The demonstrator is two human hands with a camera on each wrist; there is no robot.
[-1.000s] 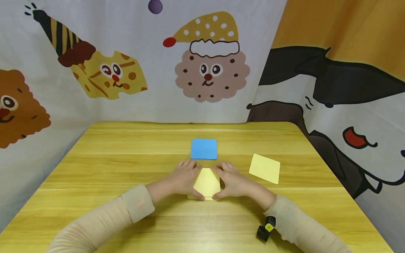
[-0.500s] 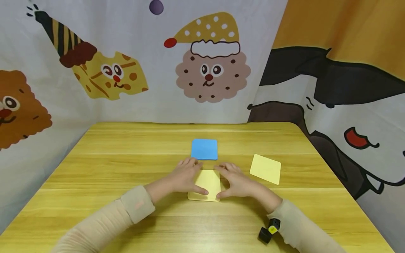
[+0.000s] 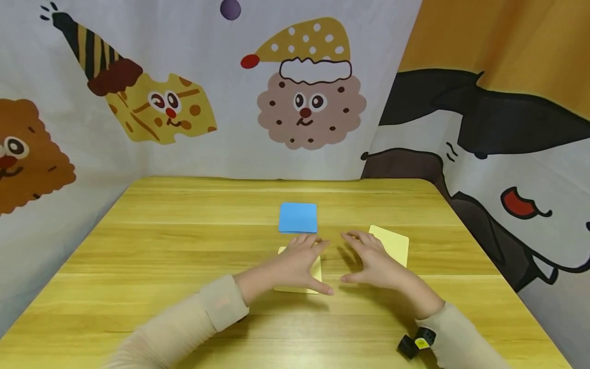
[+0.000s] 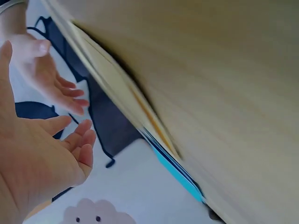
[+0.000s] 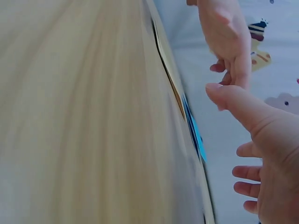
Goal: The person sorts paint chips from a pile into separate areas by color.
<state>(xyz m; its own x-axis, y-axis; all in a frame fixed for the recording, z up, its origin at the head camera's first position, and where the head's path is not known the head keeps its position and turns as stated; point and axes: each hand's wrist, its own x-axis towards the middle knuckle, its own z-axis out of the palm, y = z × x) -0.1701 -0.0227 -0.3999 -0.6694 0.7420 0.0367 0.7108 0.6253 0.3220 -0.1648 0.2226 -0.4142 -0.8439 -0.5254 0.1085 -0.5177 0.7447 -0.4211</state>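
My left hand (image 3: 295, 267) hovers over the near yellow cards (image 3: 317, 268), covering most of them in the head view. Its thumb and fingers are spread, with nothing between them. To its right, my right hand (image 3: 378, 264) is held with fingers apart and also holds nothing, overlapping the left part of another yellow card (image 3: 395, 247). Just beyond the left fingertips lies a blue stack of cards (image 3: 297, 218). The left wrist view shows the yellow cards (image 4: 117, 79) edge-on beside the blue ones (image 4: 180, 176), both hands raised above the surface.
Everything lies on a wood-grain table (image 3: 184, 205). A small black device with a yellow mark (image 3: 421, 342) sits at the right sleeve cuff. Behind the table hangs a white curtain (image 3: 193, 159) printed with cartoon figures.
Both hands had their fingers at the sides of the near yellow cards. They have since parted from them and shifted right. The yellow cards now lie flat; the blue stack stayed put.
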